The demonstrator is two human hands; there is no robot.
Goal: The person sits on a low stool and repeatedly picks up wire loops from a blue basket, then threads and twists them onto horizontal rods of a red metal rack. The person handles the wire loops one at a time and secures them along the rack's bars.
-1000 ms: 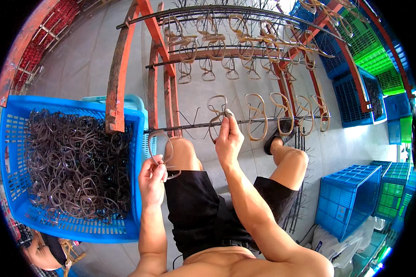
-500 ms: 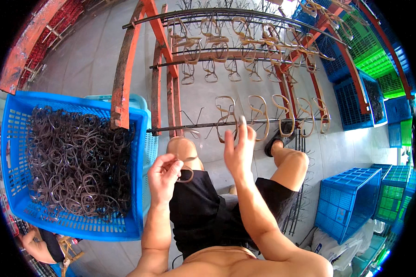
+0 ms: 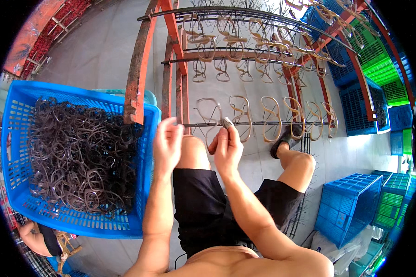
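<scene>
The eyeglass frame point(image 3: 208, 99) that shows in the left hand a moment ago is now up at the lower rod point(image 3: 259, 123), at the right hand point(image 3: 228, 152). The right hand is narrow, its fingertips pinching the eyeglass frame at 12 o'clock of the palm. The left hand point(image 3: 169, 143), at 9 o'clock of the right, has let go of that piece and lifts toward the rod's near end; it is blurred, so I cannot tell whether its fingers are wide or narrow.

At 3 o'clock of the pinched piece, 5 hung eyeglass frames point(image 3: 278, 121) line the same rod, so this piece looks like the 6th in that row. The orange rack point(image 3: 141, 69) stands toward 12 o'clock with more frames on higher rods. At 9 o'clock, a blue basket point(image 3: 88, 229) holds a tangled dark heap point(image 3: 85, 157).
</scene>
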